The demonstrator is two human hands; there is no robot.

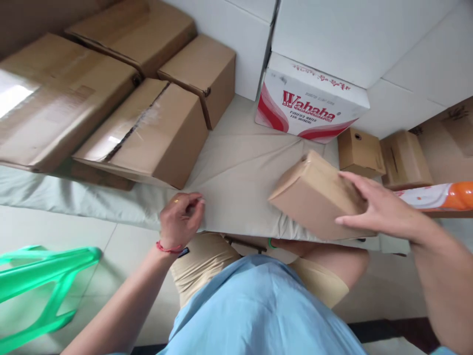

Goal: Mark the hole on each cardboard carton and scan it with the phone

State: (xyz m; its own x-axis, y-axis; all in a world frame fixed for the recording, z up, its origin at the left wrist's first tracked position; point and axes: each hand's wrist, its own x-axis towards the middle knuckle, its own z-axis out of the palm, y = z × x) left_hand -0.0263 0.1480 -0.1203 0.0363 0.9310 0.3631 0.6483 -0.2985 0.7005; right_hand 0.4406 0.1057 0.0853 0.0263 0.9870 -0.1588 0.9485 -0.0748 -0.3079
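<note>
At the front of the cloth (pixel 236 197), our right hand (pixel 373 207): fingers and thumb spread, gripping the small carton (pixel 314 197).
Small carton: right of centre, at a slant, its right end in our grasp.
Our left hand (pixel 181 219): fingers curled closed, near the front edge.
Wahaha box (pixel 310 106): beyond the small carton, before white boxes (pixel 354 39).
Brown boxes (pixel 144 133): grouped at left.

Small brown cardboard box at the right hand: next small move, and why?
Probably bring the left hand to the free end of the small brown cardboard box: the right hand holds only the opposite end, near the cloth-covered table's front edge.
</note>
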